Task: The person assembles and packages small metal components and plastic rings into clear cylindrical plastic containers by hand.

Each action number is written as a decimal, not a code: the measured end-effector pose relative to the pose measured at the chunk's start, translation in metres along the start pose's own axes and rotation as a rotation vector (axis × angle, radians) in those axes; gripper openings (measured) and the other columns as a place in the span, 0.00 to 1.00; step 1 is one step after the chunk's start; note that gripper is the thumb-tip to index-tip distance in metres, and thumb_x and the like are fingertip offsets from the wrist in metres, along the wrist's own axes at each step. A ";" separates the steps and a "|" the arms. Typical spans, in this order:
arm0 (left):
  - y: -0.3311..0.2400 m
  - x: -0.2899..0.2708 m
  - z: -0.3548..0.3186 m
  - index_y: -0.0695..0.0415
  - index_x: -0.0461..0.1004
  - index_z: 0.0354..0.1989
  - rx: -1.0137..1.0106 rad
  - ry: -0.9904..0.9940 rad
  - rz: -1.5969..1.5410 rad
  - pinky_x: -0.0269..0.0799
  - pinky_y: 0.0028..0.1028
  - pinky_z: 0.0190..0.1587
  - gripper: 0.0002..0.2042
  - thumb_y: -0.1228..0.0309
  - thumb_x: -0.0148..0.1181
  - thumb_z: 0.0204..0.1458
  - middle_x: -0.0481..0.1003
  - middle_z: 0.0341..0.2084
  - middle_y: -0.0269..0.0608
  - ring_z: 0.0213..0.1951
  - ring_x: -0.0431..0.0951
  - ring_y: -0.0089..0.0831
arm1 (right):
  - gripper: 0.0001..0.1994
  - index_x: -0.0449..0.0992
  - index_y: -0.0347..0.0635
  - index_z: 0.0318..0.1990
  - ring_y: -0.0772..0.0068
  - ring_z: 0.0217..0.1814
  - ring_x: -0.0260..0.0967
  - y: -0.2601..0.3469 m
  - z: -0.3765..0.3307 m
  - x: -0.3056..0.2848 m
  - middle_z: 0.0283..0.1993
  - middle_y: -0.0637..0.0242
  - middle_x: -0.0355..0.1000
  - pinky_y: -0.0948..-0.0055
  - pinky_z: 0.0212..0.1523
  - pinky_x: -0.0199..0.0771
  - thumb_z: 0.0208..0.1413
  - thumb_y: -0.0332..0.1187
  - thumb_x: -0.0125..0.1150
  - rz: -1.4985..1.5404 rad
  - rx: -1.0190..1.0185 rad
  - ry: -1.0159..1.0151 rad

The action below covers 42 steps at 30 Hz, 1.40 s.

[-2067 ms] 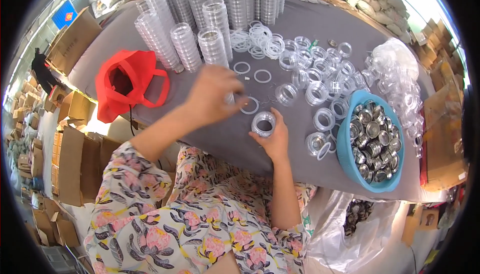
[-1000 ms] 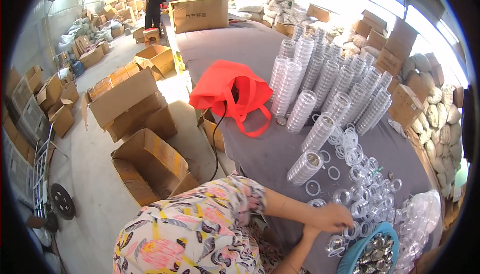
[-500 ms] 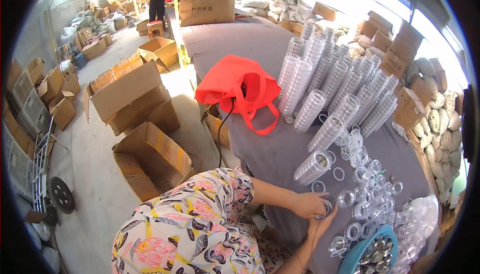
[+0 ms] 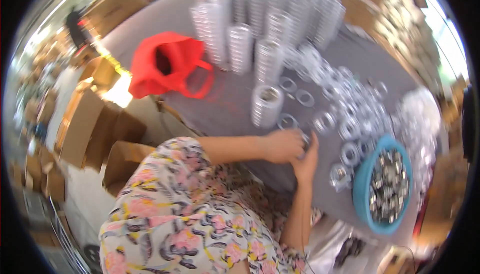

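My left hand (image 4: 286, 145) and my right hand (image 4: 306, 163) meet over the table's near side, fingers closed together around a small round piece (image 4: 305, 142). Motion blur and my fingers hide most of it. Just beyond them lies a transparent plastic ring (image 4: 288, 121), with another ring (image 4: 305, 98) farther off. A short stack of transparent round lids (image 4: 266, 106) stands beyond my left hand. Loose transparent lids and rings (image 4: 348, 127) are heaped to the right. A blue basin (image 4: 361, 194) full of small shiny metal pieces (image 4: 389, 186) sits right of my right hand.
Tall stacks of transparent lids (image 4: 240, 49) rise at the back of the grey-covered table (image 4: 225, 96). A red bag (image 4: 145, 69) lies at the left, transparent plastic bags (image 4: 419, 119) at the right. Open cardboard boxes (image 4: 82, 129) stand on the floor. A person (image 4: 76, 29) is far left.
The view has swung right and down, so the table things appear farther left and the basin shows more fully. My hands stay together around the small piece.
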<state>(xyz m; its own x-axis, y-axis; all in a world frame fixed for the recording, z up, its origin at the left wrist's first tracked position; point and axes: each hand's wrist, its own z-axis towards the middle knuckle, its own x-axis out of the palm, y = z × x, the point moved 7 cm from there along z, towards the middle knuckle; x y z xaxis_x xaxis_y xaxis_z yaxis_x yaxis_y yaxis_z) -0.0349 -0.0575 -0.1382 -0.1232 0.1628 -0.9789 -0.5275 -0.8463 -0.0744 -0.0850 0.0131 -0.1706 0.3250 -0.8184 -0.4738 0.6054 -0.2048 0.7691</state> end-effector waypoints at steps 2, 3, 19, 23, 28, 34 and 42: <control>0.004 -0.003 -0.006 0.55 0.71 0.35 -0.034 -0.026 -0.076 0.59 0.39 0.56 0.10 0.68 0.57 0.43 0.73 0.33 0.39 0.45 0.71 0.38 | 0.47 0.56 0.33 0.60 0.48 0.55 0.62 -0.001 0.002 0.001 0.55 0.48 0.63 0.60 0.55 0.63 0.26 0.31 0.73 -0.024 0.035 0.026; 0.006 -0.001 -0.007 0.55 0.70 0.38 -0.049 -0.026 -0.088 0.59 0.39 0.58 0.11 0.69 0.56 0.45 0.72 0.34 0.40 0.45 0.71 0.38 | 0.47 0.55 0.34 0.60 0.49 0.58 0.61 -0.006 0.002 0.005 0.57 0.47 0.62 0.61 0.57 0.61 0.27 0.28 0.73 -0.019 0.052 0.046; 0.033 -0.012 -0.026 0.59 0.73 0.41 -0.495 -0.436 -0.751 0.64 0.38 0.54 0.09 0.75 0.55 0.50 0.75 0.32 0.42 0.36 0.75 0.39 | 0.55 0.48 0.34 0.64 0.52 0.51 0.65 -0.001 -0.004 -0.001 0.48 0.54 0.69 0.58 0.54 0.59 0.26 0.38 0.76 -0.150 0.065 -0.021; 0.026 -0.084 -0.042 0.59 0.73 0.43 -0.528 -0.635 -0.771 0.62 0.37 0.54 0.11 0.78 0.54 0.50 0.76 0.33 0.41 0.37 0.75 0.34 | 0.47 0.58 0.37 0.59 0.55 0.53 0.63 -0.007 -0.004 0.004 0.48 0.55 0.68 0.60 0.56 0.56 0.26 0.39 0.76 -0.221 0.029 0.023; 0.050 -0.162 -0.064 0.59 0.73 0.41 -0.379 -0.629 0.000 0.58 0.39 0.56 0.10 0.76 0.55 0.49 0.74 0.33 0.40 0.41 0.72 0.38 | 0.43 0.62 0.39 0.56 0.57 0.54 0.63 -0.007 -0.005 0.001 0.49 0.57 0.68 0.60 0.56 0.57 0.28 0.40 0.75 -0.238 0.026 -0.003; 0.059 -0.138 -0.074 0.58 0.73 0.38 -0.390 -0.346 0.155 0.60 0.39 0.51 0.09 0.76 0.57 0.46 0.72 0.32 0.40 0.41 0.69 0.39 | 0.42 0.62 0.40 0.56 0.57 0.55 0.62 -0.006 -0.003 0.002 0.49 0.57 0.68 0.59 0.56 0.57 0.28 0.40 0.75 -0.225 -0.007 -0.005; 0.006 -0.151 -0.029 0.55 0.74 0.41 -0.318 -0.556 0.187 0.62 0.38 0.48 0.17 0.74 0.63 0.38 0.72 0.36 0.41 0.43 0.69 0.41 | 0.42 0.61 0.41 0.56 0.57 0.54 0.62 -0.007 -0.006 0.001 0.49 0.58 0.67 0.59 0.54 0.58 0.27 0.40 0.75 -0.225 0.027 -0.012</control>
<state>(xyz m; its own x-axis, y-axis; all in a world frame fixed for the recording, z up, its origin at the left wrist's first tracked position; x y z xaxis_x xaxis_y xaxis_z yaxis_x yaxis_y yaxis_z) 0.0051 -0.1019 0.0041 -0.6486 0.1644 -0.7432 -0.1922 -0.9801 -0.0490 -0.0846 0.0169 -0.1792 0.1755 -0.7570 -0.6294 0.6416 -0.3970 0.6563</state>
